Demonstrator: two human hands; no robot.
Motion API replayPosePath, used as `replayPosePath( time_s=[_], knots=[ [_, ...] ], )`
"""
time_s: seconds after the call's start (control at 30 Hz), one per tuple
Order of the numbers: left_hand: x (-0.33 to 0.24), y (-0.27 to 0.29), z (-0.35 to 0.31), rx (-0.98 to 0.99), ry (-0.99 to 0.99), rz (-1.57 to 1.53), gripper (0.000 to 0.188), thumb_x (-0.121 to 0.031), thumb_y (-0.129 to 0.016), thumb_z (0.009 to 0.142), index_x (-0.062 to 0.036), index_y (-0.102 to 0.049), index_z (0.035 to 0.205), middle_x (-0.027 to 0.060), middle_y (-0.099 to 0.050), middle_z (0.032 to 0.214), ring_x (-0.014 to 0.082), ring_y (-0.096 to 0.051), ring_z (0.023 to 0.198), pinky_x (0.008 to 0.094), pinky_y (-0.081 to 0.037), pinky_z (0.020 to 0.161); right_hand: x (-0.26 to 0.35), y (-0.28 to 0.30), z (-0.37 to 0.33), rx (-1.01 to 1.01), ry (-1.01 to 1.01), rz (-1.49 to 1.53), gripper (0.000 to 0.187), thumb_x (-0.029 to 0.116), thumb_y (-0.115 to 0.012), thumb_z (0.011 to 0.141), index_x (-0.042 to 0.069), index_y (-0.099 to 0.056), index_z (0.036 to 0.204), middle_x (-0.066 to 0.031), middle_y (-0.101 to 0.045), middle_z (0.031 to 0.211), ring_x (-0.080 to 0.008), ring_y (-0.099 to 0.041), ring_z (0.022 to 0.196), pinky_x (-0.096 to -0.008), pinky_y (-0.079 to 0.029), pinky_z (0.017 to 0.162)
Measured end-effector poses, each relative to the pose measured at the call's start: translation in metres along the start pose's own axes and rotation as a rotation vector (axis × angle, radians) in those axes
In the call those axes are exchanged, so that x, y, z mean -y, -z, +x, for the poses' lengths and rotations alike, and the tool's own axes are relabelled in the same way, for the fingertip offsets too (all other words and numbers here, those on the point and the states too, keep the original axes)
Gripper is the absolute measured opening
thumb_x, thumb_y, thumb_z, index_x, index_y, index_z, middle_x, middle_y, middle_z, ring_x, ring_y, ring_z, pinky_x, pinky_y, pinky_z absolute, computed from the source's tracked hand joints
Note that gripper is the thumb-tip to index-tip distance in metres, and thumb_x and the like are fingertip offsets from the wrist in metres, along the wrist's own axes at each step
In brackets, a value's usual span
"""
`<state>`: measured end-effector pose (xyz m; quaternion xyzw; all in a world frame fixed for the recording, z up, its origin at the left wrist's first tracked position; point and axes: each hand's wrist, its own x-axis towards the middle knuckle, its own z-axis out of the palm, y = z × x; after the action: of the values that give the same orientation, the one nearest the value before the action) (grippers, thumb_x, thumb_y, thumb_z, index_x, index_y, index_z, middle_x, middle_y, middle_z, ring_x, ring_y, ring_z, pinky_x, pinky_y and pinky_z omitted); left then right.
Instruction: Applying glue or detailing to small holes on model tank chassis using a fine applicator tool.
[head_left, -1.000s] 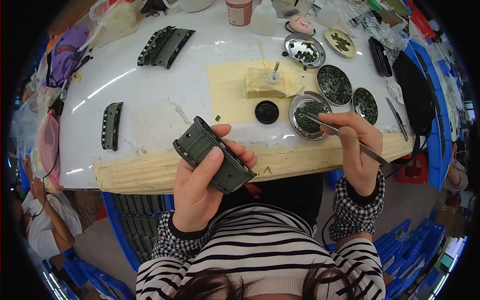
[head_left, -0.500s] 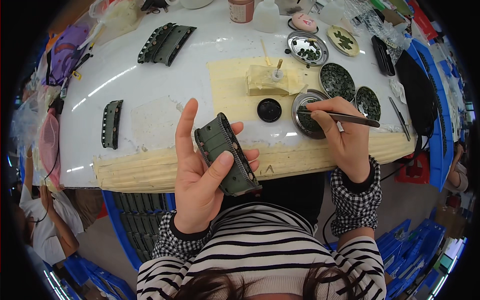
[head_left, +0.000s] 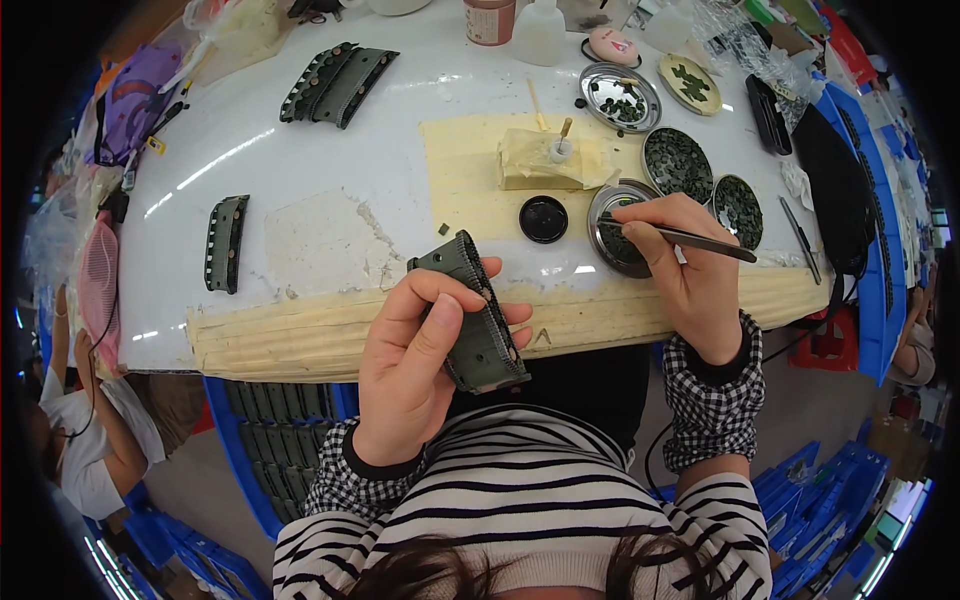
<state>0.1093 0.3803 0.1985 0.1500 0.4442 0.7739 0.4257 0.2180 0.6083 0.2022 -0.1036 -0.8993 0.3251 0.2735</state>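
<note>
My left hand (head_left: 415, 365) grips a dark green ribbed plastic part (head_left: 478, 315), held on edge over the table's near edge, which is padded with masking tape. My right hand (head_left: 685, 275) holds thin metal tweezers (head_left: 690, 238) whose tip reaches into a round metal dish (head_left: 607, 217) of small dark green pieces. A black round lid (head_left: 543, 218) lies just left of that dish on a sheet of yellowish tape (head_left: 470, 170).
More dishes of small green parts (head_left: 676, 160) stand at the back right. Similar green ribbed parts lie at the far left (head_left: 224, 243) and back (head_left: 337, 84). A taped block with a small glue cup (head_left: 552, 160), bottles and a blue crate (head_left: 265, 430) under the table are also in view.
My left hand has turned the green part from flat to on edge. My right hand has moved the tweezers left, with the tip into the metal dish.
</note>
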Motion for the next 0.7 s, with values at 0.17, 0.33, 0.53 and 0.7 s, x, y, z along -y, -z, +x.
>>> replayPosePath(
  time_s=[0.17,0.33,0.53,0.7],
  knots=[
    [-0.001,-0.002,0.002,0.027,0.023,0.020,0.023,-0.024,-0.037,0.105,-0.0034,-0.047,0.103,0.0210,-0.049,0.129,0.0270,-0.064,0.105,0.0419,-0.057,0.088,0.011,0.004,0.000,-0.012,-0.037,0.192,0.011,0.008,-0.067,0.087,-0.001,-0.069,0.093,-0.0102,-0.066,0.081,-0.0207,-0.059,0.070,-0.0300,-0.045,0.062],
    [-0.005,-0.007,0.009,0.140,0.136,0.092,0.029,-0.028,-0.034,0.106,-0.0032,-0.047,0.102,0.0184,-0.054,0.121,0.0223,-0.065,0.101,0.0367,-0.056,0.087,0.046,0.009,0.007,0.171,0.053,0.414,0.012,0.009,-0.066,0.087,0.000,-0.071,0.093,-0.0079,-0.069,0.084,-0.0188,-0.061,0.071,-0.0286,-0.046,0.065],
    [-0.006,-0.008,0.012,0.207,0.148,0.067,0.031,-0.030,-0.033,0.107,-0.0041,-0.048,0.099,0.0058,-0.057,0.094,0.0129,-0.061,0.092,0.0310,-0.055,0.082,0.053,-0.002,0.013,0.223,0.120,0.488,0.013,0.012,-0.068,0.087,0.002,-0.071,0.094,-0.0060,-0.071,0.085,-0.0191,-0.060,0.070,-0.0290,-0.047,0.063],
    [-0.008,-0.007,0.013,0.193,0.170,0.020,0.030,-0.029,-0.034,0.107,-0.0051,-0.048,0.095,0.0053,-0.055,0.095,0.0128,-0.059,0.094,0.0281,-0.051,0.085,0.056,-0.004,0.011,0.227,0.180,0.422,0.021,0.016,-0.073,0.082,0.002,-0.071,0.097,-0.0080,-0.069,0.083,-0.0209,-0.063,0.071,-0.0299,-0.049,0.063]
  ],
)
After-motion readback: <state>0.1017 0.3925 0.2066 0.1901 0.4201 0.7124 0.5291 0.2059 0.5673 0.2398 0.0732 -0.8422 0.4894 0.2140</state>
